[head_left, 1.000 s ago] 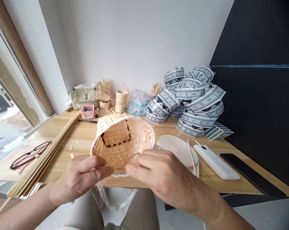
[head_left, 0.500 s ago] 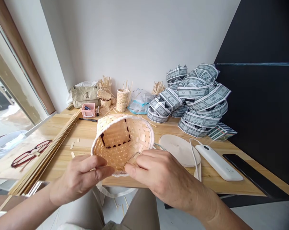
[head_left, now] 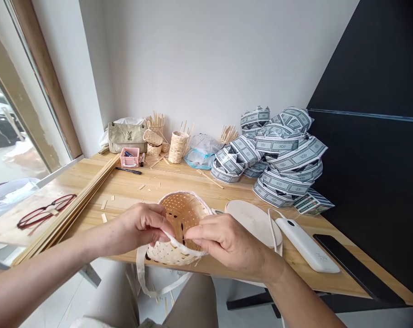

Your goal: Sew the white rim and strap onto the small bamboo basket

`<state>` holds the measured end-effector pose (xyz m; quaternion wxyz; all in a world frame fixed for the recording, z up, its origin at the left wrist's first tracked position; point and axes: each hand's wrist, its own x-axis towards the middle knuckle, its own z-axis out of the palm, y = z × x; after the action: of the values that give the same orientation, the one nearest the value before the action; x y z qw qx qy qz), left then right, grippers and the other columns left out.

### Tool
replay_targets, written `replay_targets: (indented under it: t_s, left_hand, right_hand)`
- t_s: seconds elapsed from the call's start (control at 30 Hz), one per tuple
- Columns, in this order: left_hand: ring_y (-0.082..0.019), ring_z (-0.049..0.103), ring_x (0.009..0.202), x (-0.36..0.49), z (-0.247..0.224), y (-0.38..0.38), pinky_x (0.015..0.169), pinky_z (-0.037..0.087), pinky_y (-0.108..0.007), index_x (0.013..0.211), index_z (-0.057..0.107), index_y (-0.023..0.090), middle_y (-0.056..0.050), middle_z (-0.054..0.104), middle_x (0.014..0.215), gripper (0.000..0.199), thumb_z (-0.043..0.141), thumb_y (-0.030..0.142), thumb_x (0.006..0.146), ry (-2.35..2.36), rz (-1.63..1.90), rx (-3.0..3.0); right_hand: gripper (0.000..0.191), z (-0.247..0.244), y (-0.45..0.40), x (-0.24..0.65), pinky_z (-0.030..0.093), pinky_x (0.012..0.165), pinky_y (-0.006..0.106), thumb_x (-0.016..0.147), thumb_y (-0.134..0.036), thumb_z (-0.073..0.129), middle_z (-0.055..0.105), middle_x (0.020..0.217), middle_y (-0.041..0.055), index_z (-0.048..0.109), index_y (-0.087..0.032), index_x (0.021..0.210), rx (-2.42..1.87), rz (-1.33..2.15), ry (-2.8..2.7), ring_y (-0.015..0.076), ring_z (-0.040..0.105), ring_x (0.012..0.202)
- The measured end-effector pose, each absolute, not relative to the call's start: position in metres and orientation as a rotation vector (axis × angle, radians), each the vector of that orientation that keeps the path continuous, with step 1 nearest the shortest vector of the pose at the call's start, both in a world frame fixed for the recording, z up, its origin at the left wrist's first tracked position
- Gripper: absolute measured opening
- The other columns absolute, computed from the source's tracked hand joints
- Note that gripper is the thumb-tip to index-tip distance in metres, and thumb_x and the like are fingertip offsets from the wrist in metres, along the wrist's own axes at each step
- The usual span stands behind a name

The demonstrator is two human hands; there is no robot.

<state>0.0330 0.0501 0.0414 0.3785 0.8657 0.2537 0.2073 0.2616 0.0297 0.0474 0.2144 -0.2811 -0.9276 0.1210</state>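
A small woven bamboo-strip basket [head_left: 168, 256] with a white bound rim and dark stitches inside sits at the table's front edge, its mouth tilted up and away from me. My left hand [head_left: 138, 228] pinches the near-left part of the white rim between thumb and fingers. Over the right side of the opening, my right hand [head_left: 229, 242] is closed, fingertips pressed together just inside the rim. What those fingertips hold is too small and hidden to make out. A white fabric strap [head_left: 141, 272] loops down from the basket in front of my knees.
Right of the basket lies a flat coil of white tape [head_left: 252, 221], then a white power bank [head_left: 305, 246] with its cable. Long bamboo strips [head_left: 73, 202] and red glasses [head_left: 45, 212] are at left. Patterned paper rings [head_left: 281, 159], small baskets [head_left: 177, 148] and a handbag [head_left: 126, 136] stand behind.
The basket has tipped and come lower, so its near outer wall shows now. My left hand has shifted up and right along the rim. A thin loop beside my right fingers no longer shows.
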Motion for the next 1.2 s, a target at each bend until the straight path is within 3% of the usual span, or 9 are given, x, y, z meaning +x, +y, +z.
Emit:
replay_targets:
  t_s: [0.17,0.47,0.63,0.83,1.03,1.2]
  left_hand:
    - [-0.008,0.05,0.062,0.038,0.041,0.052,0.053,0.041,-0.014,0.084,0.069,0.018,0.0,0.05,0.072,0.017,0.052,0.016,0.082,0.657,0.514,2.15]
    - [-0.011,0.054,0.074,0.042,0.039,0.05,0.066,0.043,-0.018,0.082,0.068,0.015,-0.003,0.057,0.078,0.017,0.052,0.013,0.081,0.588,0.543,2.133]
    - [-0.009,0.052,0.067,0.044,0.036,0.052,0.06,0.041,-0.017,0.08,0.069,0.015,-0.001,0.053,0.071,0.015,0.054,0.014,0.079,0.63,0.593,2.096]
    - [-0.009,0.048,0.056,0.046,0.032,0.054,0.045,0.041,-0.015,0.079,0.069,0.013,0.0,0.05,0.068,0.015,0.055,0.018,0.076,0.75,0.566,1.905]
    - [-0.008,0.047,0.052,0.046,0.037,0.055,0.04,0.042,-0.014,0.07,0.068,0.012,0.001,0.048,0.064,0.012,0.061,0.022,0.071,0.777,0.618,1.734]
    - [-0.006,0.046,0.049,0.044,0.037,0.054,0.04,0.042,-0.014,0.071,0.069,0.013,0.001,0.05,0.063,0.013,0.064,0.025,0.07,0.804,0.703,1.703]
  right_hand:
    - [0.024,0.045,0.03,0.261,0.038,0.057,0.019,0.086,-0.011,0.042,0.06,0.064,-0.0013,0.066,-0.015,0.083,-0.791,0.5,-2.556,0.0078,0.052,0.058]
    - [0.021,0.039,0.033,0.254,0.035,0.054,0.018,0.086,-0.014,0.045,0.054,0.061,-0.0023,0.066,-0.015,0.081,-0.713,0.509,-2.528,0.0066,0.048,0.055]
    - [0.022,0.038,0.034,0.245,0.034,0.054,0.018,0.086,-0.012,0.045,0.052,0.06,-0.0028,0.062,-0.014,0.073,-0.704,0.546,-2.532,0.007,0.046,0.055]
    - [0.015,0.043,0.039,0.245,0.036,0.06,0.018,0.083,-0.008,0.047,0.058,0.068,-0.0024,0.059,-0.015,0.076,-0.856,0.624,-2.575,0.0082,0.049,0.063]
    - [0.018,0.049,0.049,0.243,0.035,0.058,0.019,0.086,-0.011,0.041,0.049,0.064,-0.004,0.052,-0.016,0.072,-0.712,0.649,-2.614,0.008,0.044,0.06]
    - [0.011,0.054,0.047,0.24,0.037,0.059,0.021,0.085,-0.021,0.046,0.053,0.073,-0.0019,0.05,-0.016,0.094,-0.831,0.643,-2.584,0.0097,0.047,0.064]
